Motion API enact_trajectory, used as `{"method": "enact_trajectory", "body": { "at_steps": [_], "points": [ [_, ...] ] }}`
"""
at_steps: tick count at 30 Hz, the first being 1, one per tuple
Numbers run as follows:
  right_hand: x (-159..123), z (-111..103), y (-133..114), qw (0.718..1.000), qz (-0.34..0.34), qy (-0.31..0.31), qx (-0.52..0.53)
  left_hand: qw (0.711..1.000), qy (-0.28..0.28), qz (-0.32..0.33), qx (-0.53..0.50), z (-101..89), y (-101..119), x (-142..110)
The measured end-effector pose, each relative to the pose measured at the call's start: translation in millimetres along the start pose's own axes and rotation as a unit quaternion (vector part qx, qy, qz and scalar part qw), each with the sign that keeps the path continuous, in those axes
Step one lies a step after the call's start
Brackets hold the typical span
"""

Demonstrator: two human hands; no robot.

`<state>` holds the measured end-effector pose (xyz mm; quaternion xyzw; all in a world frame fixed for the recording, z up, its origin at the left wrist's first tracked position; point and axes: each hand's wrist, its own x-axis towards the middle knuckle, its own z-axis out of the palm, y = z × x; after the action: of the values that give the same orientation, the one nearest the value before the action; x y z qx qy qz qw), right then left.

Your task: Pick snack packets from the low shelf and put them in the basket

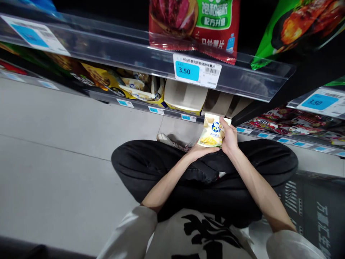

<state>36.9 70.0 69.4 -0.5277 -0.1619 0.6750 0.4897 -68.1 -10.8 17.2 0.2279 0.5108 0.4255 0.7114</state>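
Observation:
A small pale yellow snack bag (212, 131) with a blue logo is held up in front of the bottom shelf. My left hand (198, 151) cups it from beneath, fingers closed under its lower edge. My right hand (229, 137) grips its right side, with the thumb on the front. Both hands hover above my crouched knees in black trousers (151, 165). Directly behind the bag, open cardboard display boxes (185, 97) sit on the bottom shelf.
A clear-fronted shelf rail (134, 50) with a 3.50 price tag (196, 71) juts out overhead, red (194, 25) and green (296, 25) chip bags above it. More snack packs (126, 84) fill the lower shelf. Grey tiled floor (54, 144) spreads left. A dark basket (315, 208) stands at right.

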Motion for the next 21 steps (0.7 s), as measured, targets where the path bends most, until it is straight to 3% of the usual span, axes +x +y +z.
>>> {"method": "enact_trajectory", "body": {
  "at_steps": [5,21],
  "points": [
    [-0.6,1.5,-1.6,1.0,0.005,0.008,-0.002,1.0,0.019,-0.008,0.011,0.6,1.9,-1.6],
    [0.9,0.6,-0.2,1.0,0.007,0.005,0.003,1.0,0.001,0.004,-0.005,1.6,3.4,-1.9]
  ]
}}
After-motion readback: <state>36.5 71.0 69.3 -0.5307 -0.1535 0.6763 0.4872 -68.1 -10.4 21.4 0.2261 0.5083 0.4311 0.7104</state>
